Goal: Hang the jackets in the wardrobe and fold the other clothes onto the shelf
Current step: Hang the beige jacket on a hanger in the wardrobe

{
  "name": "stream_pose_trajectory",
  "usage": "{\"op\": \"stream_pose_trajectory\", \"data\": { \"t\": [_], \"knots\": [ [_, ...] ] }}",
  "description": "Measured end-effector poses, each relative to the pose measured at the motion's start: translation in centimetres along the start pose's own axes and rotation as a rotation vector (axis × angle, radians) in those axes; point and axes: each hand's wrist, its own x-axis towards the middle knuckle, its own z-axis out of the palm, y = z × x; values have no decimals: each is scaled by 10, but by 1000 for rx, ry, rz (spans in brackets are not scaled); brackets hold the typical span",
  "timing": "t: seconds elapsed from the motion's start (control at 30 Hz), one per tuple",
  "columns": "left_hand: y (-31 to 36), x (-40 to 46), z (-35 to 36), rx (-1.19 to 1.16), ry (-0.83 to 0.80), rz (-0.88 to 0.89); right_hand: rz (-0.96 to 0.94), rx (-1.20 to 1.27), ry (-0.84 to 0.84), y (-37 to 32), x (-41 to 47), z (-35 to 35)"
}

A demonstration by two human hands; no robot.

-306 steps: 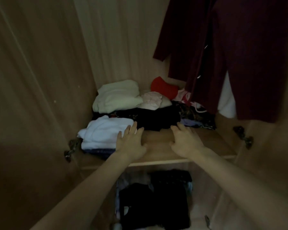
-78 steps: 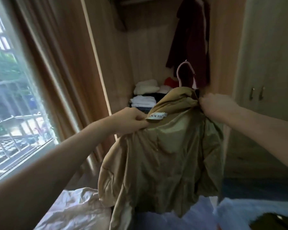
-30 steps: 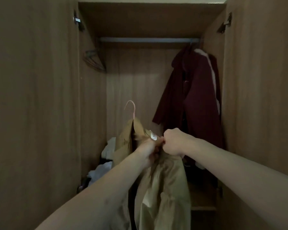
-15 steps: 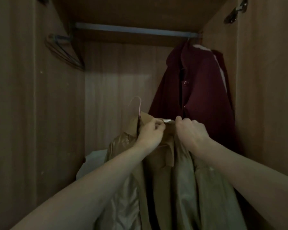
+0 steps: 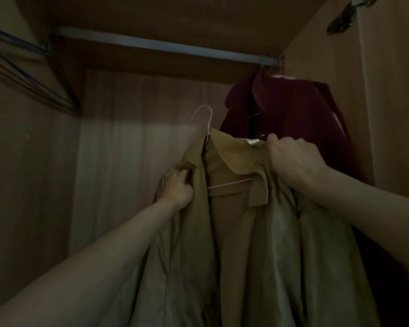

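A tan jacket (image 5: 234, 244) sits on a pink hanger (image 5: 204, 118) inside the dim wardrobe. My left hand (image 5: 178, 186) grips the jacket's left shoulder, below the hanger's hook. My right hand (image 5: 292, 159) grips the collar on the right side, beside the white label. The hook points up, well below the metal rail (image 5: 161, 46). A dark red jacket (image 5: 300, 119) hangs from the rail's right end, just behind my right hand.
Several dark wire hangers (image 5: 28, 76) hang against the left wall by the rail's left end. The wardrobe's right side panel (image 5: 340, 95) stands close to the red jacket. A door hinge (image 5: 345, 17) shows at the top right.
My hands have spread apart: the left slid down to the shoulder, the right stayed on the collar. The jacket and hanger have come up towards the rail, and my view has tilted upward.
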Motion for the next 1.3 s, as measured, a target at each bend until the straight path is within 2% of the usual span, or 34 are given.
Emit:
{"op": "stream_pose_trajectory", "data": {
  "t": [0.17, 0.37, 0.5, 0.7, 0.9, 1.03, 1.13, 1.3],
  "knots": [
    [8, 72, 6, -33, 91, 153, 57, -43, 61, 19, 44, 9],
    [32, 164, -6, -122, 118, 295, 150, -101, 109, 39, 98, 11],
    [51, 213, -6, -261, 63, 269, 241, -168, 137, 50, 130, 12],
    [86, 267, 12, -454, 102, 324, 307, -276, 193, 61, 173, 14],
    [114, 296, 37, -440, 50, 388, 346, -328, 180, 68, 214, 10],
    [137, 308, 50, -518, 32, 435, 380, -363, 211, 83, 222, 14],
    [155, 319, 54, -442, 20, 491, 374, -373, 157, 87, 228, 17],
    [167, 336, 75, -506, 73, 349, 288, -387, 87, 81, 247, 33]
  ]
}}
